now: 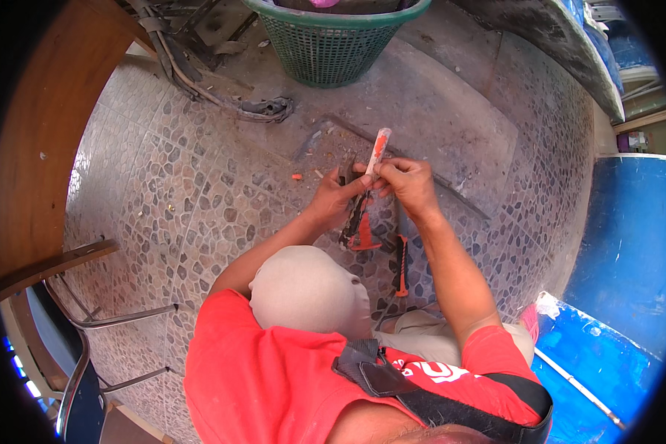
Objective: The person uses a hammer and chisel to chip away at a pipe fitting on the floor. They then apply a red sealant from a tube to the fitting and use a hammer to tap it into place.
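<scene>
A narrow whitish strip with orange patches [378, 150] stands up between my hands; I cannot make out its kind. The thumb and fingers of my right hand [409, 185] pinch its lower end. My left hand [333, 200] is closed around the same spot from the other side, its thumb against the strip. A dark, long piece [356, 216] hangs just below my left fingers, and whether they grip it too is hidden. Beneath my hands lies a flat orange-red piece [365, 234] on the floor. To its right rests a tool with a black and orange handle [402, 266], its head end partly hidden.
A green mesh basket [329, 48] stands ahead, with a cable bundle [263, 109] to its left. A thin dark bar [459, 194] lies right of my hands on the pebble-patterned floor [214, 185]. Blue panels [625, 237] stand at right, a metal-legged chair [81, 355] at left.
</scene>
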A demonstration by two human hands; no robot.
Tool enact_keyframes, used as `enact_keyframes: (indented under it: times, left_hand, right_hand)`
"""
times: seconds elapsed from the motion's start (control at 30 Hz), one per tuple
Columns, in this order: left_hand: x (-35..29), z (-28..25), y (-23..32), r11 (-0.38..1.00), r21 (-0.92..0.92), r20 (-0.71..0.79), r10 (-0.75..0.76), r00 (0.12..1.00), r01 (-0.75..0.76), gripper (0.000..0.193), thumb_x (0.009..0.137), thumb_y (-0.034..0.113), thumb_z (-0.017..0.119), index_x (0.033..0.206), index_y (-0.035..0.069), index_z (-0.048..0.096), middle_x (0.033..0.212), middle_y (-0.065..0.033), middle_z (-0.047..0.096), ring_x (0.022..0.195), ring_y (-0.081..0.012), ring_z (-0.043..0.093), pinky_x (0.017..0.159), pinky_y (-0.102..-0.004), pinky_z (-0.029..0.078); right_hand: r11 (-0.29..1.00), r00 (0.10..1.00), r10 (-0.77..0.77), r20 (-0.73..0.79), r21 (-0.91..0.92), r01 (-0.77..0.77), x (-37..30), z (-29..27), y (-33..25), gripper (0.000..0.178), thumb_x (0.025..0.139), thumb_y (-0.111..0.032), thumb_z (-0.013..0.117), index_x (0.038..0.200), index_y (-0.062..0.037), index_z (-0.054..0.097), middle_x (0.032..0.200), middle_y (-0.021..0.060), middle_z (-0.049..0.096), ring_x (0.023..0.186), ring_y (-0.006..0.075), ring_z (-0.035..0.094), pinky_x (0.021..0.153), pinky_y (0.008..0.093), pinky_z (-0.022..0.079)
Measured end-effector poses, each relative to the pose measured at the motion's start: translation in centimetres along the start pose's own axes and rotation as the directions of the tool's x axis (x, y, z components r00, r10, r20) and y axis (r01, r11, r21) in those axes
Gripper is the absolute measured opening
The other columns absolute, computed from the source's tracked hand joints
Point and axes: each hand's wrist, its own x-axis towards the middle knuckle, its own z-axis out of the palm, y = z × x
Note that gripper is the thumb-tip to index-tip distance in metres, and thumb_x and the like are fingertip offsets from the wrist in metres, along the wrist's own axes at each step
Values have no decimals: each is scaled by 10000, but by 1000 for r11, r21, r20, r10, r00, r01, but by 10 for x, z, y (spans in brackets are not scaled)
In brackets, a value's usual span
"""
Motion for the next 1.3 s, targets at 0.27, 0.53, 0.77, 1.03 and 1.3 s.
enact_keyframes:
  times: [0.27, 0.53, 0.77, 1.03, 1.3]
  left_hand:
    - [0, 1, 4, 1000, -17, 36, -11, 999, 12, 220, 976, 176, 693, 1172, 98, 628, 1031, -17, 667, 931, -135, 644, 777, -347, 552]
    - [-6, 9, 3, 1000, 8, -38, 17, 999, -17, 254, 961, 172, 718, 1177, 80, 623, 1042, -31, 664, 930, -136, 640, 766, -324, 550]
    - [-4, 2, 1, 1000, 2, 1, 7, 1000, -7, 283, 961, 167, 718, 1200, 69, 603, 1055, -35, 666, 950, -143, 646, 766, -343, 563]
    - [-4, 4, 5, 999, 37, -8, 15, 1000, -15, 249, 970, 132, 696, 1199, 104, 600, 1062, -36, 671, 953, -150, 660, 772, -339, 572]
    - [-7, 5, 3, 997, 56, 16, 44, 999, -45, 258, 976, 184, 700, 1198, 84, 618, 1049, -36, 693, 923, -138, 662, 759, -315, 538]
  right_hand:
    - [998, 998, -54, -24, -10, 54, 5, -4, 13, 256, 905, -170, 697, 971, 72, 750, 789, 105, 727, 672, 135, 681, 597, 266, 562]
    - [1000, 1000, -11, -9, -12, 10, 3, -4, 7, 261, 889, -187, 722, 927, 68, 756, 790, 100, 731, 680, 140, 682, 606, 272, 560]
    - [999, 1000, 17, -19, 41, -16, -1, 0, 5, 264, 901, -181, 711, 942, 78, 745, 838, 113, 743, 693, 141, 687, 609, 268, 560]
    - [939, 986, 123, 110, 308, -152, -1, -2, 3, 260, 972, -200, 641, 1065, 36, 702, 1064, 166, 758, 700, 106, 684, 586, 245, 565]
    - [932, 987, 129, 94, 329, -153, 1, 1, 15, 220, 959, -152, 633, 1031, 47, 689, 1065, 169, 759, 711, 93, 671, 627, 222, 564]
